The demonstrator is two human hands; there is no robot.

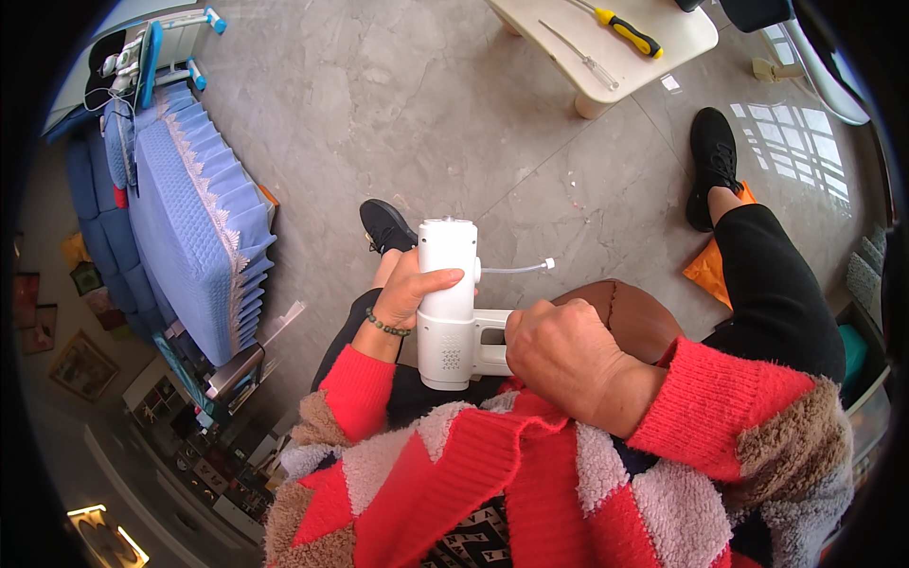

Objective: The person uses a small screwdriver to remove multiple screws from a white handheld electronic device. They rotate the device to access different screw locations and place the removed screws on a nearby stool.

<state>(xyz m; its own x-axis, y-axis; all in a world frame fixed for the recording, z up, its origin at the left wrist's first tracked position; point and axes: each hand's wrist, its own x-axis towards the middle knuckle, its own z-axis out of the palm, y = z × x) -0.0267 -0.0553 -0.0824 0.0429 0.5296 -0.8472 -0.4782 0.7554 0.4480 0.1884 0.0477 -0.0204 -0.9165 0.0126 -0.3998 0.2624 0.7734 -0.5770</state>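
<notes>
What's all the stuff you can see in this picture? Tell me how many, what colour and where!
Device with handle: 1, white, centre
Thin tube: 1, whitish, sticking out from the device
Low table: 1, cream, top right
Screwdriver: 1, yellow and black, on the table
Slim tool: 1, silvery, beside the screwdriver
Plastic bag: 1, orange, right side
Quilted cover: 1, blue, left
Framed picture: 1, brownish, lower left
Rim clutter: too dark to count
Shoes: 2, black, on the feet
Bracelet: 1, green, left wrist
Left hand: 1, red-cuffed, around the device
Right hand: 1, red-cuffed, on the handle
</notes>
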